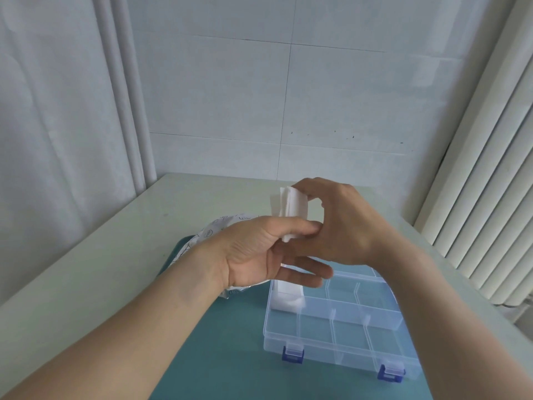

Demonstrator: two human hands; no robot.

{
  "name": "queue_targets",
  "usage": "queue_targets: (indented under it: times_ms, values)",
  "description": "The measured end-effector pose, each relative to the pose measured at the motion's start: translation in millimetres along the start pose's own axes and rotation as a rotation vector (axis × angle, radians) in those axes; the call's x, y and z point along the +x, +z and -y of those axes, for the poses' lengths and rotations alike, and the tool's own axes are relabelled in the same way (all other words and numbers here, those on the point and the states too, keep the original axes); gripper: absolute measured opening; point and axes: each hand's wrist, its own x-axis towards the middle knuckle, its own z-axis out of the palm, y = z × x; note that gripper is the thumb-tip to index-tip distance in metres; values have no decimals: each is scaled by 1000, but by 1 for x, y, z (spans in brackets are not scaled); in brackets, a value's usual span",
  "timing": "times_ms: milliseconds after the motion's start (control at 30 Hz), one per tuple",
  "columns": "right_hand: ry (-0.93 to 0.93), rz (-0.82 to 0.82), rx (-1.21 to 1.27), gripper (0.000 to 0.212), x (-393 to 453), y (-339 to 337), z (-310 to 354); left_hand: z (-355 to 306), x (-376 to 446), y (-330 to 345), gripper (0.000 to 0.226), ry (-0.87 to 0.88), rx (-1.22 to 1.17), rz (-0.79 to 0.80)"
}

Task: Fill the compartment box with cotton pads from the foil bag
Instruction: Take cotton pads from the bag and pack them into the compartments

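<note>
**Both hands on a stack of cotton pads above the box**

Raised over the table, both hands together around one stack of cotton pads [290, 210]. Left hand [259, 255] reaching in from the lower left, palm up and turned toward the camera, thumb pressed across the lower end of the stack, other fingers stretched out underneath and pointing right. Right hand [343, 223] coming from the right with its back to the camera, fingers curled over the top edge of the stack, thumb down near the left thumb. Held upright between the two grips, white and square-cornered, several layers showing at the upper left edge.

Just below the hands and a little to the right, a clear plastic compartment box [340, 327] with the lid open, two blue latches [292, 355] on the near side, thin dividers inside. Directly under the left fingers, in the far-left compartment, more white pads [288, 297] already packed in. Other compartments in view showing only clear plastic.

Behind the left wrist, a crinkled foil bag [202, 238] with printed markings, mostly hidden by that hand. Under box and forearms, a teal mat [230, 356] on a pale table [115, 241].
</note>
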Motion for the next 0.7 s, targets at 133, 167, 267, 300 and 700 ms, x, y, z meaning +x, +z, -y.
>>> queue_targets:
  times_ms: [133,167,267,300,700]
  values:
    - [67,228,67,92,-4,-9,-2,1,0,-7,25,-51,66,40]
    - [75,312,110,89,-5,-13,-4,1,0,-9,24,-59,88,31]
    - [45,468,413,62,-8,-20,-18,1,-1,-13,18,-82,189,44]
    - [45,495,564,56,-8,-20,-23,1,-2,-13,15,-99,209,53]
    - [512,366,861,12,-1,6,-53,0,-13,-3,33,-353,996,64]
